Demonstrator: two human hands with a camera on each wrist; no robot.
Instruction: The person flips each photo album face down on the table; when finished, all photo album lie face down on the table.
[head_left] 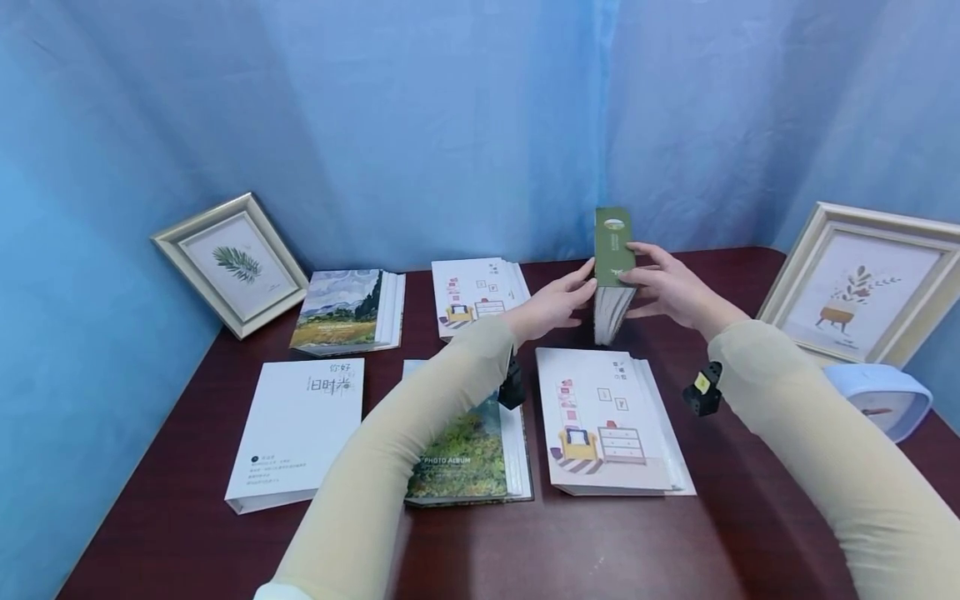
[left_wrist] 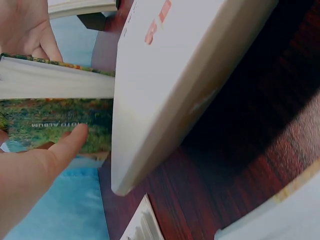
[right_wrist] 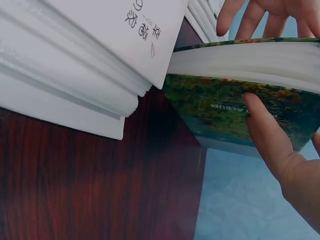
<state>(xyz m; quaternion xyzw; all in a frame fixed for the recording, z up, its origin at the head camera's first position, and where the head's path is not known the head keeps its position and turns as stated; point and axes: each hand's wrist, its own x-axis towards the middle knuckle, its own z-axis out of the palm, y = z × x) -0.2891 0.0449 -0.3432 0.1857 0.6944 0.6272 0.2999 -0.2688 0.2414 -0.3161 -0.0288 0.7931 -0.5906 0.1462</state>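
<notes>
A thick photo album with a green spine [head_left: 613, 250] stands upright on the dark wooden table [head_left: 600, 542], behind the middle. My left hand [head_left: 577, 287] presses its left cover with straight fingers. My right hand [head_left: 648, 279] presses the right cover, fingers spread and straight. In the left wrist view my left hand's thumb [left_wrist: 65, 150] lies flat on the green painted cover [left_wrist: 55, 122], with the white page edge above it. The right wrist view has my right hand's thumb [right_wrist: 267, 135] flat on the other green cover [right_wrist: 225, 105].
Several albums lie flat: a white furniture-print one [head_left: 607, 425] in front, a painted one [head_left: 465, 454] under my left forearm, a white lettered one [head_left: 296, 429], and two at the back [head_left: 345, 310] [head_left: 476, 292]. Picture frames lean at left [head_left: 232, 262] and right [head_left: 862, 283]. A pale blue clock [head_left: 885, 400] sits at right.
</notes>
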